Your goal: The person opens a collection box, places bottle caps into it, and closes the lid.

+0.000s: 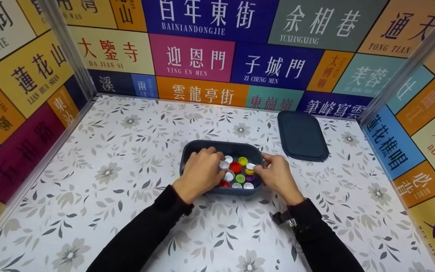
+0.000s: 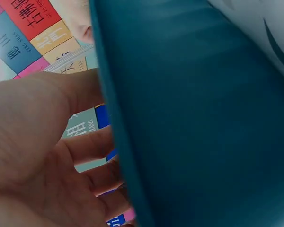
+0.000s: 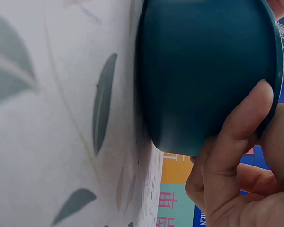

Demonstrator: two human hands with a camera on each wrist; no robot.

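A dark blue plastic box (image 1: 223,192) stands on the table with several bottle caps inside: white, red (image 1: 235,167), green (image 1: 239,178), yellow and purple. My left hand (image 1: 201,172) reaches over its left side, thumb and index finger at either side of a white bottle cap (image 1: 224,165), pinching it. In the left wrist view, the box wall (image 2: 194,113) hides the fingertips. My right hand (image 1: 278,175) grips the box's right side, thumb over the rim beside a white cap (image 1: 250,166). The right wrist view shows a finger (image 3: 244,109) pressed on the outer wall.
A dark blue lid (image 1: 303,136) lies flat behind and to the right of the box. The white floral tabletop (image 1: 127,128) is enclosed at the back and sides by panels (image 1: 195,56) with colourful printed signs.
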